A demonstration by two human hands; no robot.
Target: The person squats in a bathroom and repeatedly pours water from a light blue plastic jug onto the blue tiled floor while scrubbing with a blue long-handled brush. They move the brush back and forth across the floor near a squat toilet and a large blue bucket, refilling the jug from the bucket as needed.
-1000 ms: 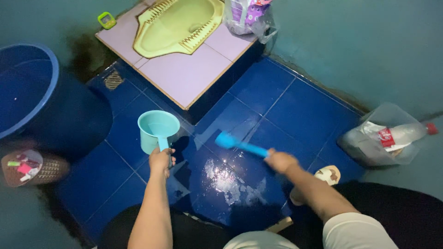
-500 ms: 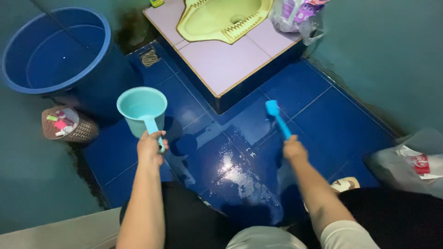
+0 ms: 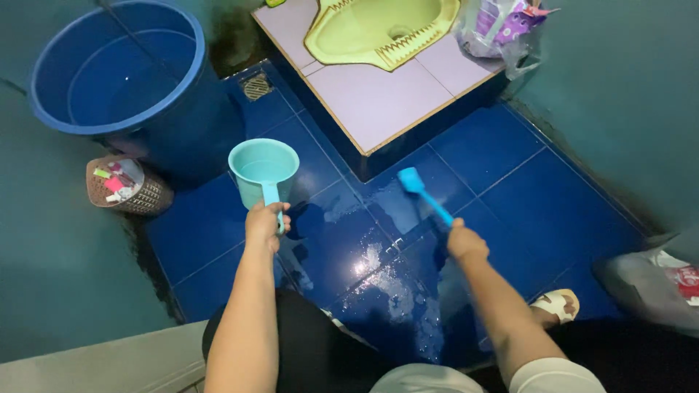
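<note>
My left hand (image 3: 264,225) grips the handle of a pale teal water dipper (image 3: 263,169), held upright over the blue floor tiles (image 3: 561,211). My right hand (image 3: 465,244) holds a blue scrub brush (image 3: 422,193) by its handle, with the brush head pointing up-left, on or just above the wet tiles near the raised step. A wet, soapy patch (image 3: 382,273) glistens on the floor between my arms.
A big blue water tub (image 3: 116,69) stands at upper left, a small brown basket (image 3: 124,185) with colourful items beside it. A yellow squat toilet (image 3: 378,25) sits in a raised pink-tiled platform (image 3: 393,98). Plastic bags (image 3: 502,25) lie at top right and a clear bag (image 3: 655,280) at right. A floor drain (image 3: 256,86) is nearby.
The view has shifted left and down across the frames. My left hand keeps the dipper lifted off the floor. My right hand swung the brush from lying flat to pointing up-left.
</note>
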